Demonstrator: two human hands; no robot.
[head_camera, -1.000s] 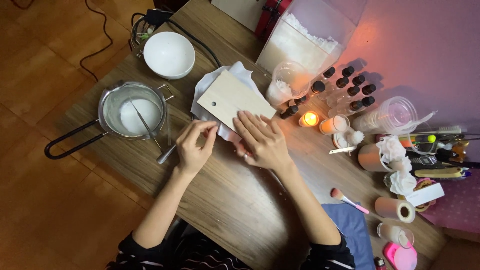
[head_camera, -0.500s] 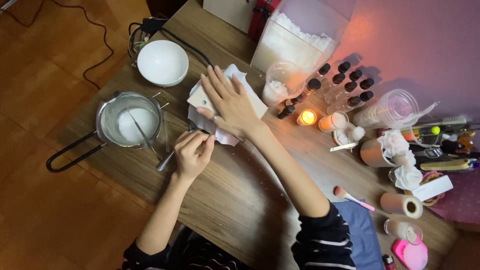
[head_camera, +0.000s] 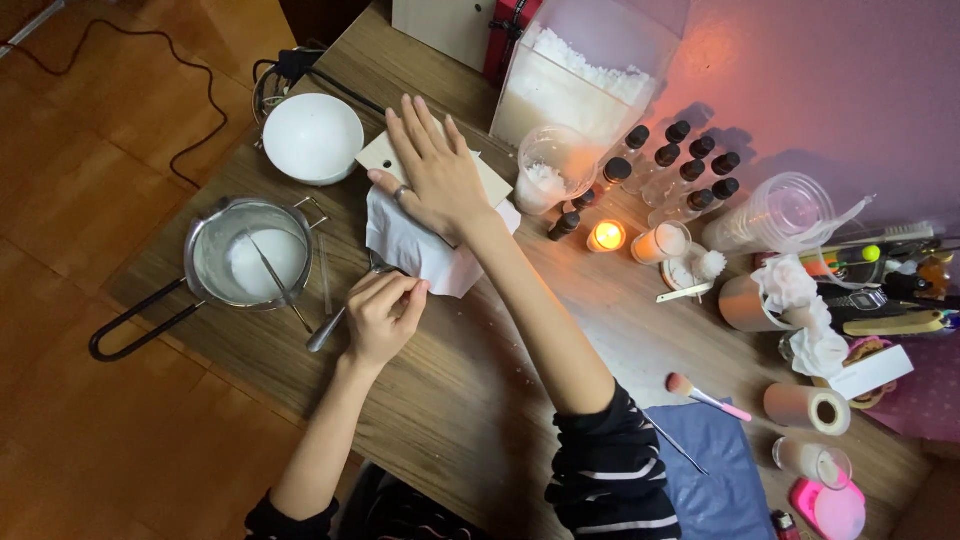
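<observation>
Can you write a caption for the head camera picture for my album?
Left hand holds a metal spoon while the right hand rests flat on a wooden board beside a lit candle.

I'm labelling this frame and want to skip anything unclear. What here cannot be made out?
Head view only:
- Wooden board: mostly hidden under the right hand.
- Spoon: its bowl end is covered by the left hand, whose fingers close on it.
- White cloth: part lies beneath the right hand and board.
- Pink case: cut off by the bottom edge.
- Bottles: labels too small to tell.
- Pot: what the white contents are is unclear.
</observation>
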